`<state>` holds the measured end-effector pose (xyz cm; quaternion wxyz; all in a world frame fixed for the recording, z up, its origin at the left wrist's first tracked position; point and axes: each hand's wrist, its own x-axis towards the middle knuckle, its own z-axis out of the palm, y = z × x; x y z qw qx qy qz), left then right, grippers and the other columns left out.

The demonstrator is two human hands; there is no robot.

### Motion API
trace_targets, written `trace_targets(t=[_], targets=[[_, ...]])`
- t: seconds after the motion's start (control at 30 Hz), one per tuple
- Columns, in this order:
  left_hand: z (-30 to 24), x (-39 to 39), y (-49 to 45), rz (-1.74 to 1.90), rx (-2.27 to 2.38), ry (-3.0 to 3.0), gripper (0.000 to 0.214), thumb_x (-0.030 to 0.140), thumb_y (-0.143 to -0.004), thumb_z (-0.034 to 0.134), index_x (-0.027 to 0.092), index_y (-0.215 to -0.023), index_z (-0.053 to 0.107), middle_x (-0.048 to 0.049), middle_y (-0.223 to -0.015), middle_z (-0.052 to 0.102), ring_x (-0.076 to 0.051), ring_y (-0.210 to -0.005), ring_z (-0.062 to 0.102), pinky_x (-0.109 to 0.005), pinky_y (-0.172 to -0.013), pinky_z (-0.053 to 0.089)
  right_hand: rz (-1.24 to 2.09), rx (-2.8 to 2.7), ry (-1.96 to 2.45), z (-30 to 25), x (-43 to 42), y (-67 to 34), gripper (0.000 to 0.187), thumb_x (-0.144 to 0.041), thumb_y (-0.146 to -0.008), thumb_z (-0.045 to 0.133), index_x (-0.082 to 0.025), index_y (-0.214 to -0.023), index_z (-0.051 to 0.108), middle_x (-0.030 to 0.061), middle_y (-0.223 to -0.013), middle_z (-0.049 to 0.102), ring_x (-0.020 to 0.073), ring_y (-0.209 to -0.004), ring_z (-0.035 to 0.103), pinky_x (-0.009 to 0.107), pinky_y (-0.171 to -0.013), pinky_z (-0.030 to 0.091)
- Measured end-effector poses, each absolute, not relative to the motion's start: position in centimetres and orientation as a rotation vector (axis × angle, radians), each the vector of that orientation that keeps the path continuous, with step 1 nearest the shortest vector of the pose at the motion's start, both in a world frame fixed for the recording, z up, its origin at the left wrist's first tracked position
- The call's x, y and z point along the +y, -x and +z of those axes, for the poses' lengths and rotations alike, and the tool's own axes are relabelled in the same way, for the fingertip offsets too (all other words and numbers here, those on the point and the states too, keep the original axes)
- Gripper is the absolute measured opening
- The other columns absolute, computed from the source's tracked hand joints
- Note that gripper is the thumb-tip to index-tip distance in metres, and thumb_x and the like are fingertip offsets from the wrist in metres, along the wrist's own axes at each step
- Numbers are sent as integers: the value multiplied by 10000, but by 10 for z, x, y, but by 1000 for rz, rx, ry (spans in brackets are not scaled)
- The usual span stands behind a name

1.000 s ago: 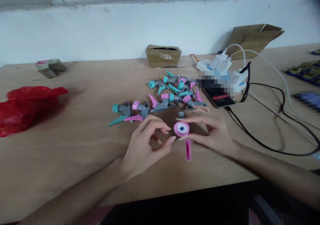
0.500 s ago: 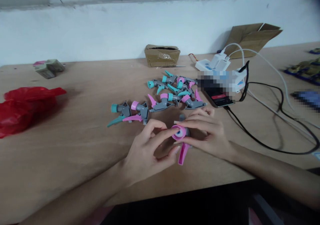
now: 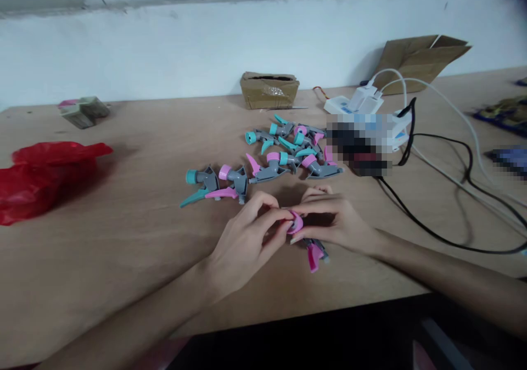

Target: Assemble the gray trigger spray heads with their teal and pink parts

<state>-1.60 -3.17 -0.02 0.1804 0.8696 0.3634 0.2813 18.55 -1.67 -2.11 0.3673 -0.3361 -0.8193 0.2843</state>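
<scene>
My right hand (image 3: 333, 224) grips a grey spray-trigger head (image 3: 315, 249) with a pink cap (image 3: 295, 223) and a pink lever pointing down toward me. My left hand (image 3: 247, 238) meets it from the left, its fingertips pinched on the pink cap. Both hands hover just above the wooden table (image 3: 123, 238) near its front edge. Behind them lies a loose pile of spray-trigger heads (image 3: 288, 150) in grey with pink or teal parts. Two more trigger heads (image 3: 216, 186) lie side by side to the left of the pile.
A red plastic bag (image 3: 41, 175) lies at the far left. A small cardboard box (image 3: 269, 90) and an open brown box (image 3: 420, 62) stand against the white wall. A white power strip (image 3: 354, 104) and black and white cables (image 3: 432, 216) cross the right side, beside a blurred patch.
My left hand went from apart and open to pinching the pink cap. The trigger head turned: its cap no longer faces me, and the hands drew together.
</scene>
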Motion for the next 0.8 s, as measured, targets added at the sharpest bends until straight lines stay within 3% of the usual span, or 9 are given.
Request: trace_targets(t=[0.33,0.63,0.8], targets=[[-1,-36,12,927,1107,-2275,83,155,-860,512,193,-864,586,-12,-896,487,-112,-796,521,-259,-740,465,721,-2134,826,-21,-17,-184,353,-372,-650,722,-210,-955,652,-18,-701,616,127,-689,524,355,-758,356],[7,-28,15,751,1008,-2155,68,234,-827,576,172,-808,598,2,-866,495,-88,-722,520,-224,-672,456,663,-2181,787,-23,-18,-186,348,-382,-649,723,-252,-962,643,-30,-749,642,128,-720,548,373,-798,337],[8,-24,18,677,972,-2197,71,216,-846,544,174,-792,561,-1,-879,495,-105,-771,511,-246,-721,449,636,-2209,809,-23,-20,-185,359,-405,-654,714,-260,-975,644,-23,-749,647,135,-721,552,382,-802,333]])
